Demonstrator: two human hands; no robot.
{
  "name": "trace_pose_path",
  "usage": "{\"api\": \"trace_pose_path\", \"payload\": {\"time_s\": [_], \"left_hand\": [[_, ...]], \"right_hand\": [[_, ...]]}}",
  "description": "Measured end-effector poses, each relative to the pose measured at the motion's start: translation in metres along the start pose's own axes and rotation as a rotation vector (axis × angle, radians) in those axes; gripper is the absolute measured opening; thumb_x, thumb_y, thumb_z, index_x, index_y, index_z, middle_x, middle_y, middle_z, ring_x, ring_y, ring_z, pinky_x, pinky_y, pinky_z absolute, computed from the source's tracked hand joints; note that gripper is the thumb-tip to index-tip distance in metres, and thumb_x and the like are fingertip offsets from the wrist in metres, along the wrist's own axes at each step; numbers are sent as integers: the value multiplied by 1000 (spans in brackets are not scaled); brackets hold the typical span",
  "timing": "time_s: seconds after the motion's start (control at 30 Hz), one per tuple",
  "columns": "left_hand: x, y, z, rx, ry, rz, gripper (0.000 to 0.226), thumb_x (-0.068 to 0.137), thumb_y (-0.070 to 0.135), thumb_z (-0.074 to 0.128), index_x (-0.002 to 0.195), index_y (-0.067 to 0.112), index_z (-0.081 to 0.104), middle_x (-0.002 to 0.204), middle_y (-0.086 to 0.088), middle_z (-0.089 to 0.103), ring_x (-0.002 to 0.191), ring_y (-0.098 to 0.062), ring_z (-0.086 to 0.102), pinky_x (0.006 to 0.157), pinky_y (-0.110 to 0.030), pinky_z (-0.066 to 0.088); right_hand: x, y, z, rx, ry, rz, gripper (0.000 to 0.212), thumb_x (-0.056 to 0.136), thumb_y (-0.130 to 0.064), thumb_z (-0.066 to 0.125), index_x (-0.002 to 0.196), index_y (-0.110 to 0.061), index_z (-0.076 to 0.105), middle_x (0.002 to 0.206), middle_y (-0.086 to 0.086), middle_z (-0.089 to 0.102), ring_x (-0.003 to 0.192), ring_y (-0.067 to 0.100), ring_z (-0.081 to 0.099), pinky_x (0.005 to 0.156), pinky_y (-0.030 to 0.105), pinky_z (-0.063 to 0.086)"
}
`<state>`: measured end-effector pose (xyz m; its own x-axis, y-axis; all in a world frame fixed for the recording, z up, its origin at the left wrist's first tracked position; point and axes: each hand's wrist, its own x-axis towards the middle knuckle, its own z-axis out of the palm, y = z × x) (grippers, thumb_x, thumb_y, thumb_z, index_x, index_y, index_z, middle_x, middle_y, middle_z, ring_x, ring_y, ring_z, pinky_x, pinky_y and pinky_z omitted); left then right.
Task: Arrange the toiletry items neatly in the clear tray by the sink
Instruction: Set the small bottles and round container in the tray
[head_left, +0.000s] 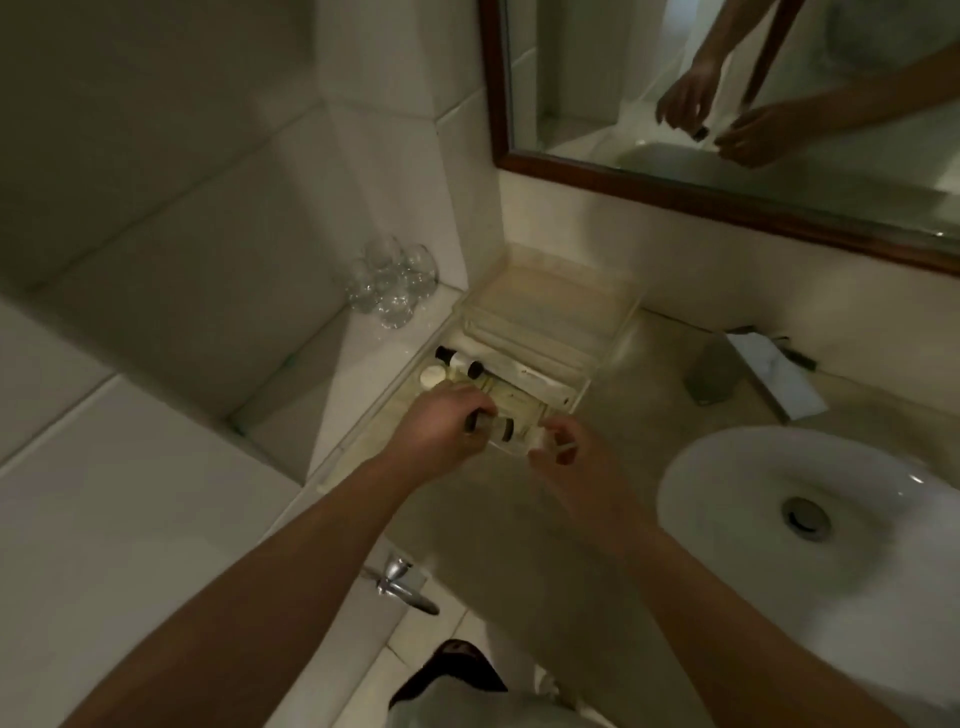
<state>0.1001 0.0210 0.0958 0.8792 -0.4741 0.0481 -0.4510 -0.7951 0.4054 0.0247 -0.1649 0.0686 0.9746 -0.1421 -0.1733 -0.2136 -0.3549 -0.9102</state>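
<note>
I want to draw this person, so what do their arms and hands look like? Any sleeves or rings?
Both forearms are bare, with no sleeves in view. The left hand and the right hand wear no gloves, and I see no watch or bracelet. The picture is too blurry to tell about rings.

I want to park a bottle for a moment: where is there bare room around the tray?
Bare counter lies between the clear tray and the sink, and nearer the camera below both hands. The tray's far half looks bare too. Crowded: its near left corner, with small bottles and the left hand and right hand.
</note>
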Motion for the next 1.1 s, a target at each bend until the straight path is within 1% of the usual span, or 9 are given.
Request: {"api": "trace_pose_path", "payload": {"time_s": [0.1,0.2,0.27,0.33,0.47,0.6,0.8,1.0,1.1], "left_hand": [[36,-18,7,31,-3,84,18,74,19,67,92,16,69,88,-2,67,83,-22,58,73,-36,49],[70,-40,18,67,-31,156,19,73,22,64,91,18,69,87,0,69,84,-23,57,76,-35,46],[89,-53,25,55,-56,164,22,70,25,66,91,21,69,87,2,70,86,-24,56,78,-35,44],[103,-64,33,45,-98,188,23,68,28,69,91,24,69,88,6,70,88,-23,56,79,-37,45],[120,-84,49,34,-158,229,29,66,30,74,95,27,69,94,9,71,94,-23,55,85,-35,40],[128,-94,56,61,-173,287,31,69,32,73,99,28,70,98,10,71,101,-22,52,91,-37,35],[130,-98,62,33,-168,286,32,71,34,73,103,32,69,105,12,69,104,-24,50,94,-43,30],[129,-100,67,35,-161,277,36,69,36,75,104,34,68,108,11,69,105,-25,51,91,-40,28],[129,-102,67,48,-168,251,37,72,37,72,109,35,67,113,10,67,109,-26,48,93,-40,25]], "right_hand": [[17,6,-1,-23,26,62,25,83,-33,66,108,-33,61,101,-9,66,80,3,64,68,25,55],[35,6,1,-89,28,121,34,82,-35,66,115,-34,59,107,-9,64,79,1,63,73,27,56],[43,1,1,-113,32,167,36,85,-32,66,120,-31,58,107,-9,62,79,-1,61,69,20,53],[50,-4,3,-141,58,186,38,85,-30,67,122,-30,59,106,-9,60,79,0,61,66,21,52],[63,-6,18,-206,102,197,40,82,-32,70,120,-30,59,105,-6,60,74,2,59,67,21,47],[76,-9,35,-233,124,239,41,81,-32,72,118,-29,58,102,-8,60,74,5,62,73,30,55],[89,-14,53,-315,121,234,37,79,-34,72,113,-29,59,98,-13,60,67,-1,59,61,19,44],[92,-20,59,-367,108,229,35,79,-35,72,111,-30,60,94,-15,59,67,-1,58,64,23,45],[91,-20,62,-387,88,233,33,79,-37,70,110,-31,59,97,-14,61,70,1,60,67,26,51]]}}
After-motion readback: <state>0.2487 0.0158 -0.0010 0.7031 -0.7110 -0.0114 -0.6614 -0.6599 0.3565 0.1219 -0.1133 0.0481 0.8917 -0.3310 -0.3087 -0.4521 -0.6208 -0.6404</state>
